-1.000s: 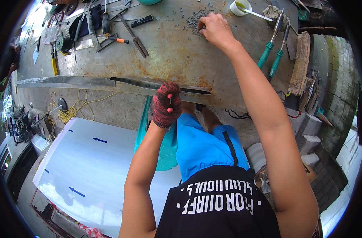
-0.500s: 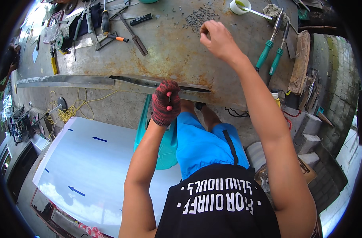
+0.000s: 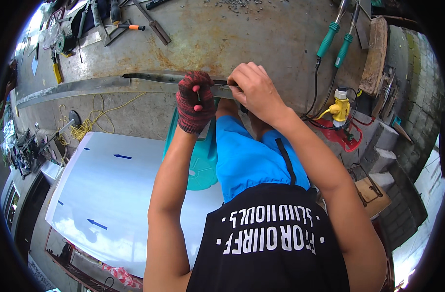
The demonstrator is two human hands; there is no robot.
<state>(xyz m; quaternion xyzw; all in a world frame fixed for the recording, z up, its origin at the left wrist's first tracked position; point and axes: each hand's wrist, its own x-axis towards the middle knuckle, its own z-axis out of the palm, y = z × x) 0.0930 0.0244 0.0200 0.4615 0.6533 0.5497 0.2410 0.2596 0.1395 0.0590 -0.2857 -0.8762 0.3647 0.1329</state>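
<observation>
My left hand (image 3: 193,114), in a red and dark striped knit glove, is closed round a pair of pliers; only its two red handle ends (image 3: 198,107) show above the fist. Its jaws are hidden. Under the fist, along the bench's near edge, lies a long narrow metal strip (image 3: 151,78) with a dark, pointed-ended channel. My bare right hand (image 3: 255,92) is just right of the glove, at the strip's right part. Its thumb and fingers are pinched together, and what they hold, if anything, is too small or hidden to name.
Small grey metal bits (image 3: 242,4) lie scattered at the bench's far side. Two green-handled soldering irons (image 3: 328,40) rest at right, their cords running to a yellow plug (image 3: 340,108). A T-shaped tool (image 3: 156,30), an orange-handled tool (image 3: 136,27) and yellow-handled pliers (image 3: 56,72) lie left.
My right hand has come back from the scattered metal bits to the strip beside my left hand. My left hand stays closed on the pliers. The view has shifted toward the near side.
</observation>
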